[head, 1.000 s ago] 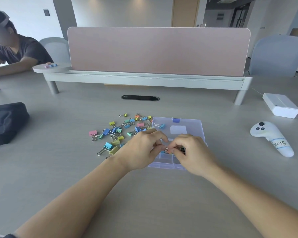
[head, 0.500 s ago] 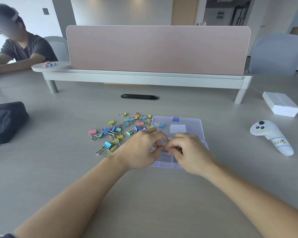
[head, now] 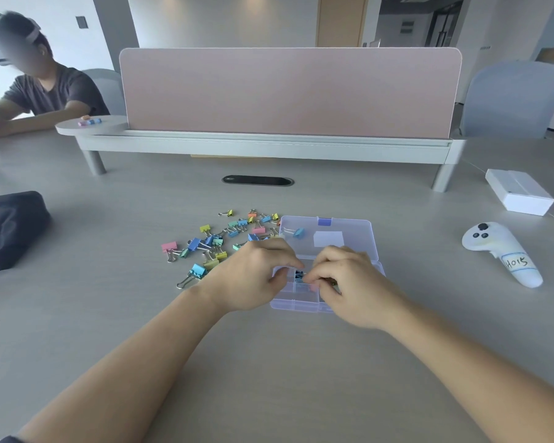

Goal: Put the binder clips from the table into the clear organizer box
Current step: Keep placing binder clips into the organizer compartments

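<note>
Our right grip [head: 349,282] pinches a pink clip [head: 314,286] over the box [head: 301,306]; what our left grip [head: 253,276] holds, we cannot tell. Most clips [head: 211,244] lie left on the desk [head: 269,378]. We should release low, inside one cell.

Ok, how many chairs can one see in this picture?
2. The left chair stands at far left, behind the seated person; the right chair stands at far right, past the pink divider. The divider may hide others.

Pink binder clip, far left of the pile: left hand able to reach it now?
Probably yes: the pink binder clip lies uncovered at the pile's edge, and the left hand sits beside that pile.
</note>
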